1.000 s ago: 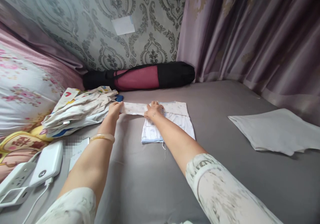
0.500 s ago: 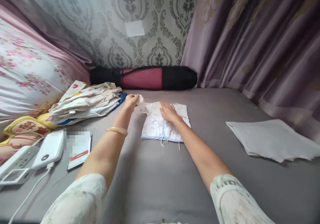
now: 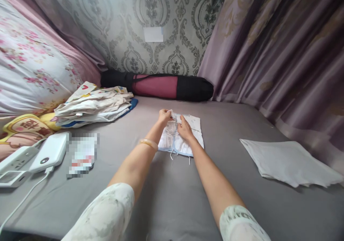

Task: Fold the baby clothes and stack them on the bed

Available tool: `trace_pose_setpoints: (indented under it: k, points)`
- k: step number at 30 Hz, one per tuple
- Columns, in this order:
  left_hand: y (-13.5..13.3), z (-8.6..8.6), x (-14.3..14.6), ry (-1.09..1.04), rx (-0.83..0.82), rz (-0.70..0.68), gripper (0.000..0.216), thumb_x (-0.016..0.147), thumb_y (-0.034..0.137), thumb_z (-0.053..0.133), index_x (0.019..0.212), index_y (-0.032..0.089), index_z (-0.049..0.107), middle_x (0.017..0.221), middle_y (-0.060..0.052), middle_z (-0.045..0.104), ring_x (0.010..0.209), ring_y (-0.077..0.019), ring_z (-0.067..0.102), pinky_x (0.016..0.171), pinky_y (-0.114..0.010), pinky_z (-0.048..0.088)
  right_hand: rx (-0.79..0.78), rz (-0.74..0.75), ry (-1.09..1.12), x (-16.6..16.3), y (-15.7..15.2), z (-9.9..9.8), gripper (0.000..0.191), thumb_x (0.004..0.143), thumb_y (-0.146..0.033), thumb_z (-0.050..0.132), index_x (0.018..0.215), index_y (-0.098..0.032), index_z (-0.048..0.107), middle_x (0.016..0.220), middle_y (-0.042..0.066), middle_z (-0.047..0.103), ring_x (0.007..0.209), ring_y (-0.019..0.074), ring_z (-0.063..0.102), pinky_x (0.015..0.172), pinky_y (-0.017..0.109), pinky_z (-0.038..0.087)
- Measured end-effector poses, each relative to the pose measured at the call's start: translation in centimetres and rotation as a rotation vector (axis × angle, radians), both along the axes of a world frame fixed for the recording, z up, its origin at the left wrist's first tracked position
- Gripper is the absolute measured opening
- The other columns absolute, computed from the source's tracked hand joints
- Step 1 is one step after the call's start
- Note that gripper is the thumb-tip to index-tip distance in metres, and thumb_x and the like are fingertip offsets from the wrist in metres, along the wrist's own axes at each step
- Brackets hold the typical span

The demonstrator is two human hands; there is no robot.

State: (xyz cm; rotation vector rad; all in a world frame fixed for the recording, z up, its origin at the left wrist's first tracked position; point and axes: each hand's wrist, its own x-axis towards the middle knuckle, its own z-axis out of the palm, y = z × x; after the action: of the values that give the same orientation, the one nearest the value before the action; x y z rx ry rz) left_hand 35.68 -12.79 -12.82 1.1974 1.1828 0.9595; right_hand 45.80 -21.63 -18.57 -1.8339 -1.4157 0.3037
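A small white baby shirt [image 3: 197, 137] with blue trim and thin tie strings lies flat on the grey sheet. My left hand [image 3: 164, 115] pinches the shirt's left sleeve, which is folded inward over the body of the garment. Close beside it, my right hand [image 3: 185, 127] rests on the middle of the shirt with its fingers stretched out and the thumb apart. The strings hang from the shirt's near edge onto the sheet. Part of the shirt is hidden beneath both hands.
To the left lies a pile of folded clothes [image 3: 94, 106] by a yellow cushion [image 3: 27, 128]. Nearer are a white power bank [image 3: 51, 153], a power strip [image 3: 16, 160] and a blurred flat item. A folded white cloth [image 3: 290, 162] lies right; a black-and-red roll bag [image 3: 156, 86] lines the wall.
My left hand has moved right, carrying the sleeve from out at the side to over the shirt's body. My right hand stays on the shirt, now turned more on its side.
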Motion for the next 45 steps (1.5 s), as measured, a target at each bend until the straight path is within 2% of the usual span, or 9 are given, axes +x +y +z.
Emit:
trace_pose_setpoints:
  k: [7, 11, 16, 19, 24, 29, 34, 39, 45]
  points:
    - [-1.3, -1.6, 2.8, -0.024, -0.019, 0.018, 0.015, 0.086, 0.016, 0.057, 0.100, 0.009, 0.060, 0.060, 0.002, 0.056, 0.054, -0.0124, 0.063, 0.058, -0.023, 0.053, 0.040, -0.007, -0.041, 0.1, -0.4, -0.5, 0.069, 0.084, -0.013, 0.042, 0.150, -0.013, 0.023, 0.139, 0.015, 0.055, 0.128, 0.0248, 0.051, 0.108, 0.043, 0.039]
    - [-1.9, -2.1, 3.3, -0.031, 0.004, -0.031, 0.016, 0.087, 0.023, 0.061, 0.099, 0.011, 0.060, 0.067, 0.000, 0.061, 0.064, -0.0146, 0.068, 0.066, -0.024, 0.055, 0.048, -0.031, -0.055, 0.1, -0.4, -0.4, 0.070, 0.083, -0.015, 0.043, 0.150, -0.014, 0.022, 0.136, 0.015, 0.057, 0.123, 0.0265, 0.055, 0.103, 0.045, 0.043]
    - [-2.1, -1.3, 2.5, -0.033, 0.037, -0.208, 0.019, 0.090, 0.030, 0.059, 0.085, 0.012, 0.061, 0.076, -0.005, 0.066, 0.069, -0.0141, 0.067, 0.071, -0.026, 0.055, 0.027, -0.083, -0.107, -0.2, -0.4, -0.4, 0.069, 0.083, -0.018, 0.041, 0.149, -0.010, 0.024, 0.130, 0.018, 0.060, 0.118, 0.0283, 0.058, 0.100, 0.045, 0.045]
    - [-1.3, -0.5, 1.2, -0.020, 0.128, -0.321, 0.028, 0.096, 0.036, 0.048, 0.086, 0.013, 0.060, 0.088, -0.010, 0.069, 0.074, -0.0147, 0.067, 0.072, -0.028, 0.055, 0.048, -0.112, -0.096, -0.4, -0.4, -0.3, 0.068, 0.084, -0.018, 0.040, 0.150, -0.009, 0.024, 0.136, 0.019, 0.056, 0.122, 0.0284, 0.055, 0.101, 0.044, 0.044]
    - [0.8, -0.6, -1.4, 0.413, 0.426, -0.172, 0.022, 0.090, 0.015, 0.045, 0.100, 0.013, 0.064, 0.101, -0.012, 0.071, 0.096, -0.0196, 0.066, 0.090, -0.033, 0.050, 0.088, -0.120, -0.071, -0.8, -0.7, 0.3, 0.070, 0.085, -0.018, 0.041, 0.152, -0.007, 0.021, 0.133, 0.020, 0.058, 0.120, 0.0291, 0.056, 0.101, 0.045, 0.044]
    - [1.1, -2.4, -3.5, 0.823, 0.615, -0.340, 0.048, 0.077, 0.008, 0.047, 0.122, 0.017, 0.061, 0.122, -0.011, 0.066, 0.120, -0.0269, 0.054, 0.103, -0.042, 0.041, 0.084, -0.077, -0.154, -1.0, -1.0, 0.9, 0.059, 0.090, -0.020, 0.042, 0.147, -0.011, 0.035, 0.132, 0.016, 0.059, 0.120, 0.0258, 0.055, 0.103, 0.039, 0.042]
    - [0.8, -4.1, -4.3, 0.891, 0.677, -0.456, 0.066, 0.070, 0.005, 0.046, 0.134, 0.019, 0.051, 0.144, -0.009, 0.052, 0.139, -0.0271, 0.036, 0.112, -0.048, 0.031, 0.003, -0.154, -0.261, -1.5, -1.3, 1.1, 0.046, 0.095, -0.025, 0.042, 0.137, -0.009, 0.048, 0.119, 0.017, 0.064, 0.113, 0.0272, 0.056, 0.100, 0.039, 0.041]
    - [0.8, -4.2, -4.8, 1.003, 0.665, -0.554, 0.067, 0.076, 0.003, 0.040, 0.141, 0.017, 0.042, 0.155, -0.013, 0.036, 0.146, -0.0290, 0.023, 0.114, -0.055, 0.025, -0.021, -0.247, -0.321, -2.3, -1.9, 1.3, 0.035, 0.097, -0.027, 0.041, 0.123, -0.013, 0.059, 0.110, 0.017, 0.065, 0.111, 0.0286, 0.055, 0.098, 0.041, 0.039]
    - [0.9, -3.7, -5.0, 1.059, 0.663, -0.606, 0.061, 0.081, 0.004, 0.036, 0.140, 0.014, 0.042, 0.155, -0.015, 0.034, 0.147, -0.0285, 0.022, 0.115, -0.054, 0.024, -0.011, -0.350, -0.311, -2.7, -2.1, 1.2, 0.034, 0.096, -0.032, 0.043, 0.108, -0.011, 0.066, 0.139, 0.023, 0.047, 0.131, 0.0345, 0.040, 0.107, 0.049, 0.031]
